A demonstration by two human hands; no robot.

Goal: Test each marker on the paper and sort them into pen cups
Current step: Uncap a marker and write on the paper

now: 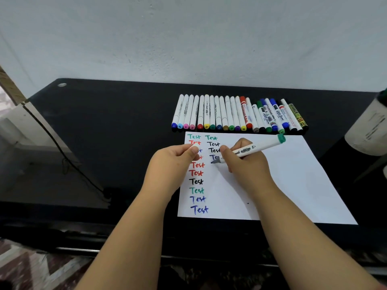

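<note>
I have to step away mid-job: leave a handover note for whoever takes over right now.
Right hand holds the teal-ended marker, tip on the paper, partway through a "Test" in the second column.
Left hand pinches a white cap.
Done: a full left column of "Test" words and three in the second.
Row of markers lies behind the paper.
Left: finish the word, recap, test the rest, sort. No pen cup clearly in view.
</note>
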